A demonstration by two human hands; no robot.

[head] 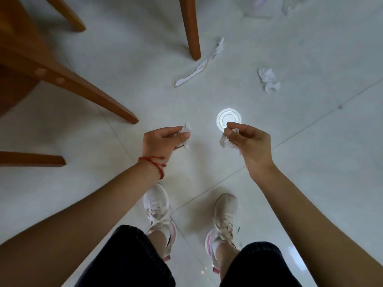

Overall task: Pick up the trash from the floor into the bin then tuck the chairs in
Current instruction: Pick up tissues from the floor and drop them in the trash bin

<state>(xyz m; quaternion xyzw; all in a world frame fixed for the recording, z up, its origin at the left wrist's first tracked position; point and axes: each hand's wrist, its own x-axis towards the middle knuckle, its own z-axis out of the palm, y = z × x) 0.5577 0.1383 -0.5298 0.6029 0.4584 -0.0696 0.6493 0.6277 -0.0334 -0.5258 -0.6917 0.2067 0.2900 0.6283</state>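
We were mid-pickup — our left hand (pixel 160 141) pinched shut on one crumpled tissue (pixel 185 134), our right hand (pixel 249 142) on another tissue wad (pixel 226 139). The plastic lid (pixel 229 120), paper strip (pixel 202 66) and a crumpled wad (pixel 268 78) lay on the floor (pixel 310 141) — no bin showed, so finding it probably came next.

Open floor (pixel 310 141) lies ahead; chair legs (pixel 103 100) crowd the left side.

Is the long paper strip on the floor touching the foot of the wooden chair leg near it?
Cannot tell. In the head view, the paper strip passes right beside the foot of the chair leg, but from this angle no clear gap or contact shows.
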